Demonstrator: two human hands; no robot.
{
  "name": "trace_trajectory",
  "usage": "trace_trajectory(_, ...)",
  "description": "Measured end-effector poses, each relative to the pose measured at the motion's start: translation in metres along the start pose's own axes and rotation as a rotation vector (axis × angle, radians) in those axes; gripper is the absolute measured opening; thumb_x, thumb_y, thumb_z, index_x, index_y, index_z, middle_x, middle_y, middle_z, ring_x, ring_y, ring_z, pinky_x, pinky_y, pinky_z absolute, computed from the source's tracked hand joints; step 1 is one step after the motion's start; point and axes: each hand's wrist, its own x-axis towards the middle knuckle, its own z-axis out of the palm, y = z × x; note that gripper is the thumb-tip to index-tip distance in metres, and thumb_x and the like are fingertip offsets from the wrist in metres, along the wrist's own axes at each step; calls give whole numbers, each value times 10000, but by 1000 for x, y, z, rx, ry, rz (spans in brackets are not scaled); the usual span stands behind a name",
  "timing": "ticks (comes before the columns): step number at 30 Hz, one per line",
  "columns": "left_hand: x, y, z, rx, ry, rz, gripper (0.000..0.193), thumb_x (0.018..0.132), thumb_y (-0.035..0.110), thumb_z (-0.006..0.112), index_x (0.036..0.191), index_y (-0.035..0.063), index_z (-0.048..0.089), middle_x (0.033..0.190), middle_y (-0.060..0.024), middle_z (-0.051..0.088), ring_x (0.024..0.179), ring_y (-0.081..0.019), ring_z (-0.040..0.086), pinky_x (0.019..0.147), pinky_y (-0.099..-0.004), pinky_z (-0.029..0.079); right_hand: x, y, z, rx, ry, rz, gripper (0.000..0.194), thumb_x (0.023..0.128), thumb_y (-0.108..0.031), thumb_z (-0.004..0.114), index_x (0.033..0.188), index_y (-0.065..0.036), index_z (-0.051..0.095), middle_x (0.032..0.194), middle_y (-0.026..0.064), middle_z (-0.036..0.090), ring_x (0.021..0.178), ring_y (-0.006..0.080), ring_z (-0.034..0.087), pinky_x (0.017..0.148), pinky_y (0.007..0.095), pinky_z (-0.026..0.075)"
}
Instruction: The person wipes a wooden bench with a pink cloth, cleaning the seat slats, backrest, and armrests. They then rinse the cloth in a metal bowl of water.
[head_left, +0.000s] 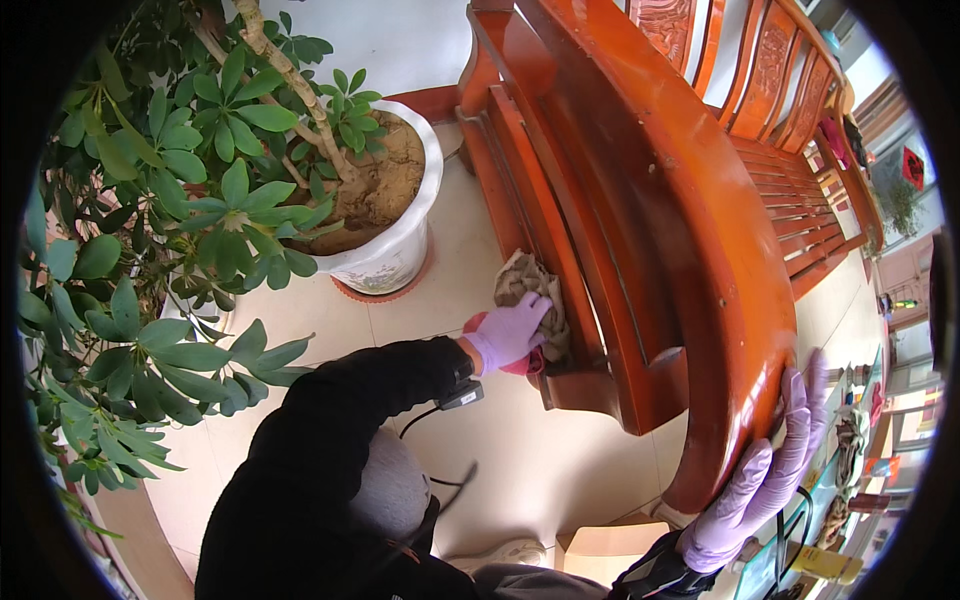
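My left hand (514, 332), in a thin lilac glove, grips a crumpled grey-brown cloth (534, 281). The cloth is against the lower side rails of a reddish-brown varnished wooden bench (600, 217). A piece of red cloth (517, 367) shows beneath the same hand, partly covered by it. My right hand (765, 457), gloved alike, rests with fingers stretched along the curved front end of the bench's armrest (731, 300). Its thumb lies apart from the fingers, and no loose thing shows in it.
A leafy plant (232, 195) in a white pot (382, 259) stands left of the bench. A small black device (461, 395) with a cable hangs by my left wrist. An open cardboard box (619, 547) sits near my shoe (510, 553). A glass-topped table (757, 574) holding a yellow-labelled bottle (825, 564) is at right.
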Motion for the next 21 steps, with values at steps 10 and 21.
trace_trajectory(10, 105, -55, -78, 117, 585, -211, 378, 889, 202, 623, 1253, 114, 568, 1263, -187, 506, 958, -390, 635, 813, -464, 532, -6, -2, 17, 341, 30, 145, 613, 992, -388, 371, 1418, 52, 389, 1516, 252, 354, 1415, 380, 339, 1178, 496, 227)
trace_trajectory(21, 150, -87, -76, 98, 514, -375, 405, 903, 174, 543, 1288, 55, 499, 1404, -189, 461, 1135, -414, 581, 928, -464, 500, 3, 0, 34, 328, 64, 176, 610, 992, -382, 367, 1419, 54, 387, 1516, 251, 355, 1415, 379, 341, 1178, 495, 228)
